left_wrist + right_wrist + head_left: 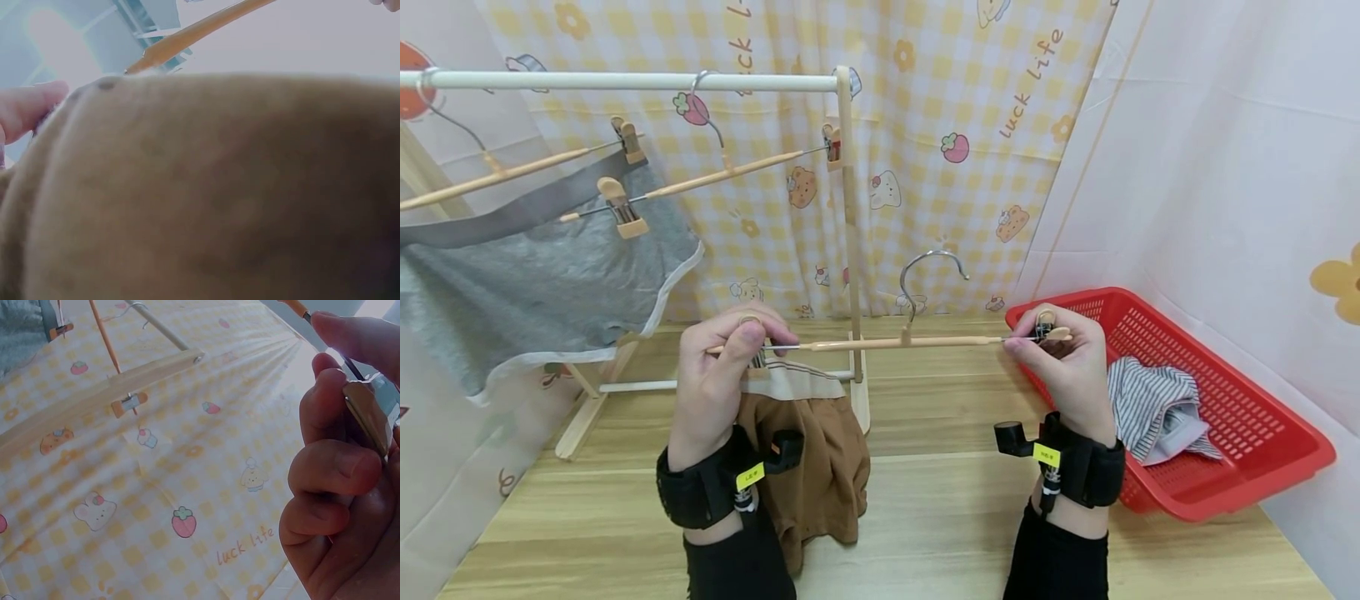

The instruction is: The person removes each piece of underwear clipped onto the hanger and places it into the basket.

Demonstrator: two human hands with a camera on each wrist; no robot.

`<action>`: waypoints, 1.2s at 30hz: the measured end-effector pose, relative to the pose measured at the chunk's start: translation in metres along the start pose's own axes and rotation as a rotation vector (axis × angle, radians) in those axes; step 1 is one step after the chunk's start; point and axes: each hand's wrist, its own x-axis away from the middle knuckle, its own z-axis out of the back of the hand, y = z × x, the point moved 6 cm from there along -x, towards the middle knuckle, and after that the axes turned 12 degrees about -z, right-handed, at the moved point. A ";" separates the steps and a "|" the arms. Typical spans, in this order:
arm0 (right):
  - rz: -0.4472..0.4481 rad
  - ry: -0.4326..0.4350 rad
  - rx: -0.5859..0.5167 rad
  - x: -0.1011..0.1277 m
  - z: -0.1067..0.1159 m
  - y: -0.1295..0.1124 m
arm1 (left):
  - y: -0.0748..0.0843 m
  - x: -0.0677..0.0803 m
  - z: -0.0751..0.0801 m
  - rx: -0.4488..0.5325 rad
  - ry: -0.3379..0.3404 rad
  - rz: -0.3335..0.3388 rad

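Observation:
Between both hands a wooden clip hanger [880, 342] with a silver hook is held level above the table. The left hand [722, 362] pinches its left end at the clip. Brown shorts [812, 467] hang there by their pale waistband, the rest draping down to the tabletop. In the left wrist view, the brown cloth [212, 187] fills most of the picture and hides much of that hand. At the hanger's other end the right hand [1067, 358] grips the right clip [365, 415], fingers curled around it, with no cloth in that clip.
On the left stands a rack with a white rail [625, 81], carrying grey underpants [550, 275] on one hanger and another bare clip hanger [722, 173]. A red basket [1285, 450] at the right holds a striped garment [1157, 408]. Behind hangs a checked curtain [955, 208].

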 end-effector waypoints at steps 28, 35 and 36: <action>-0.034 -0.023 0.053 -0.002 0.000 0.003 | -0.003 0.001 0.004 0.012 0.002 0.048; -0.042 -0.024 0.063 -0.001 0.000 0.003 | -0.003 0.001 0.003 0.009 0.018 0.036; -0.043 -0.029 0.061 -0.001 0.000 0.004 | -0.003 0.000 0.003 0.017 0.025 0.031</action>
